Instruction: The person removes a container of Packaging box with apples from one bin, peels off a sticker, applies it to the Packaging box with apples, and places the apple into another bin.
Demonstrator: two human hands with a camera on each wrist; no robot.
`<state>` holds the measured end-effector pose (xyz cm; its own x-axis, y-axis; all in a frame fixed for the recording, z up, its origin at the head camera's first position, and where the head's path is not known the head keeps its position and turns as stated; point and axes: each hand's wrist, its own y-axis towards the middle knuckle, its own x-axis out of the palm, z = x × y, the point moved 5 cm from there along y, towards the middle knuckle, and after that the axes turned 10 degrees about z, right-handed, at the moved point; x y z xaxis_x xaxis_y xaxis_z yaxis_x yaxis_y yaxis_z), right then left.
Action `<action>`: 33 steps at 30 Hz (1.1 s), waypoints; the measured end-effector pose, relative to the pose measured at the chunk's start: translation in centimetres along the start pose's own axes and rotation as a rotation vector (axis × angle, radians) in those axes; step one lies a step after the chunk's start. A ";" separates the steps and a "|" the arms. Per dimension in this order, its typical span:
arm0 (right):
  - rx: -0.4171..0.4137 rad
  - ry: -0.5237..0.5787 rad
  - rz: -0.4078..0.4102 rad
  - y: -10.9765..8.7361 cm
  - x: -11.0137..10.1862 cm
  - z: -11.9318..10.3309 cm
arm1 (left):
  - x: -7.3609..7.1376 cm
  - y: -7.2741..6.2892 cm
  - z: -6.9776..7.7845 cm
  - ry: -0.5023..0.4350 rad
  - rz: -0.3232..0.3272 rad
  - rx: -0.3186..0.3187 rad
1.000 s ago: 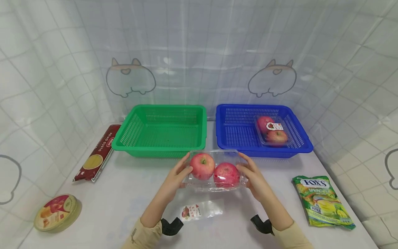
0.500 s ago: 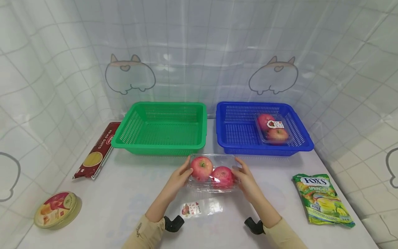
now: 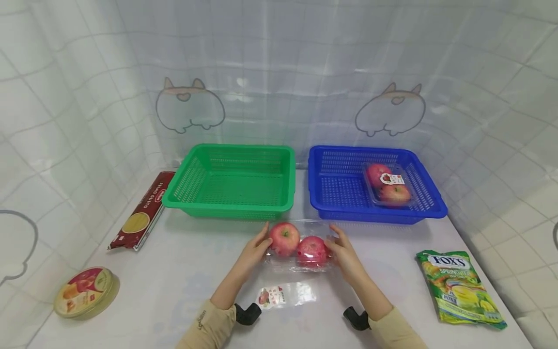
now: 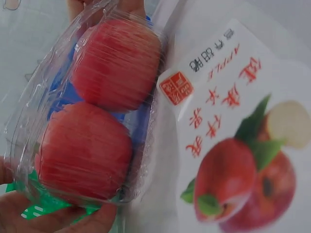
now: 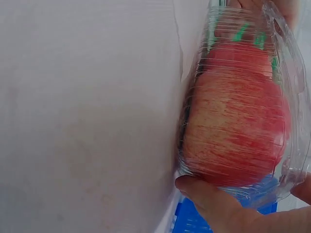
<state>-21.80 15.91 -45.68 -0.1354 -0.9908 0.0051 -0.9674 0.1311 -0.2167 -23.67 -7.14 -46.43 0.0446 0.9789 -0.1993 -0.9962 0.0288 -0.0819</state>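
A clear plastic clamshell box with two red apples sits low over the table in the middle of the head view. My left hand grips its left end and my right hand its right end, thumbs toward the near side. In the right wrist view, fingers press the box's end, close to the white tabletop. Just in front of the box lies a clear sticker strip printed with apples and red characters; the left wrist view shows this label large.
Behind stand a green basket and a blue basket; the blue one holds another apple box bearing a label. To the left lie a dark red spaghetti pack and a round tin. A green FOX'S candy bag lies right.
Both hands have lowered the apple box toward the table, and the right hand has shifted slightly left with it. The sticker strip stays in place; the head view has moved slightly.
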 end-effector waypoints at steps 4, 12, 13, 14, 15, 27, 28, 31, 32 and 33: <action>-0.043 -0.107 -0.005 -0.5 -0.2 -0.3 | -0.6 -0.6 -0.1 -0.050 -0.028 -0.069; -0.208 -0.206 0.071 -1.8 -0.5 -2.1 | -3.6 -1.9 -4.6 0.055 -0.021 -0.029; -0.253 -0.217 0.083 -2.0 -0.4 -2.4 | -3.6 -2.5 -4.5 0.133 -0.019 -0.024; -0.310 -0.231 0.094 -2.3 -0.4 -2.7 | -3.5 -3.6 -3.4 0.250 -0.006 -0.037; -0.372 -0.257 0.109 -2.6 -0.3 -3.0 | -3.3 -4.4 -2.7 0.348 -0.016 -0.002; -1.050 -0.612 0.069 -7.5 4.4 -4.2 | 0.3 -8.1 -0.1 1.033 -0.107 0.510; -1.052 -0.625 0.045 -7.8 4.8 -4.1 | 0.5 -8.1 -0.1 1.030 -0.111 0.516; -1.063 -0.656 -0.024 -8.3 5.8 -3.6 | 0.7 -8.0 -0.1 0.992 -0.120 0.509; -1.069 -0.664 -0.048 -8.4 6.1 -3.4 | 0.8 -8.0 -0.2 0.970 -0.127 0.498; -1.079 -0.671 -0.071 -8.6 6.4 -3.2 | 0.8 -7.9 -0.2 0.945 -0.136 0.485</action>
<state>-15.06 8.58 -40.67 -0.2470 -0.7780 -0.5777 -0.6935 -0.2745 0.6661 -15.71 -6.59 -46.10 -0.0103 0.4142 -0.9101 -0.8925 0.4067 0.1952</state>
